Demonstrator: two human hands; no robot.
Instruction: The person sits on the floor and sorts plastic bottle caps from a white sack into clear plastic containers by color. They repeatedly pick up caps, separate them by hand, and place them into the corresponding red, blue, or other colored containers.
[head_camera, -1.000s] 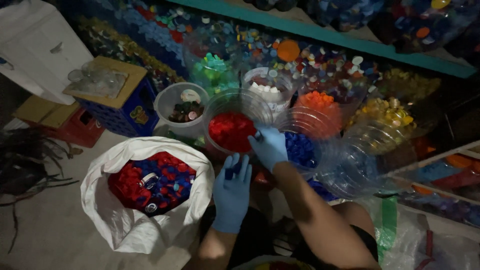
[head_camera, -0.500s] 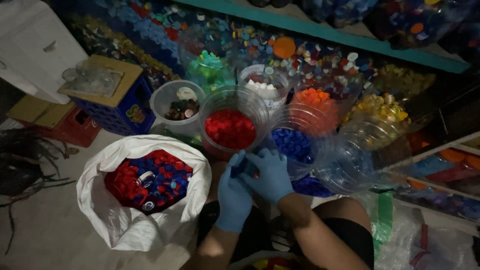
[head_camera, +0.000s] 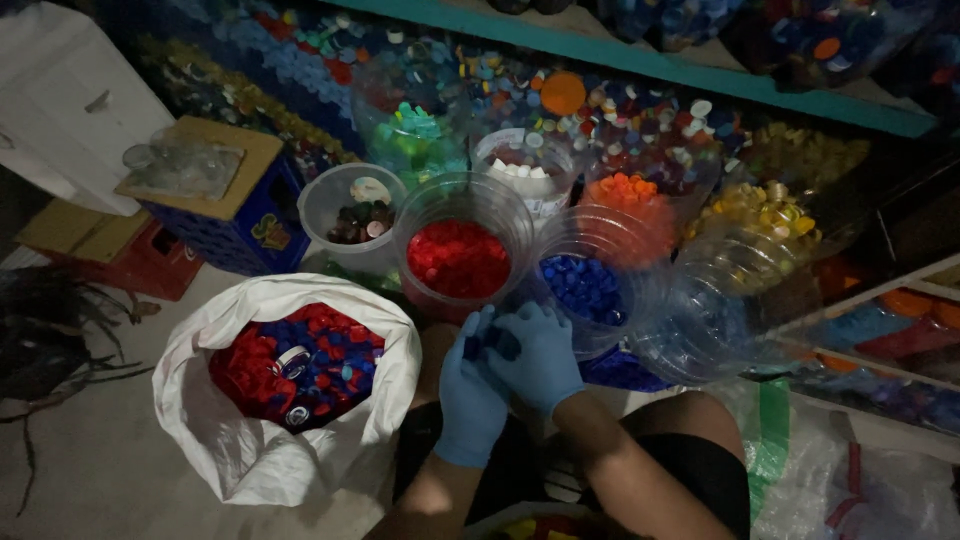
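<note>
Both my hands wear blue gloves and meet in front of me, just below the clear tubs. My left hand is cupped and holds several dark blue bottle caps. My right hand rests on those caps, its fingers curled over them. Straight ahead stand a clear tub of red caps and a clear tub of blue caps. At my left an open white sack holds mixed red and blue caps.
More clear tubs hold brown, white, orange, yellow and green caps; one tub looks empty. A heap of mixed caps lies under a teal shelf edge. A blue crate stands at left. My knee is at bottom right.
My right hand has drawn back from the blue tub and joined my left hand. My left hand has risen slightly, and both now close around a handful of blue caps.
</note>
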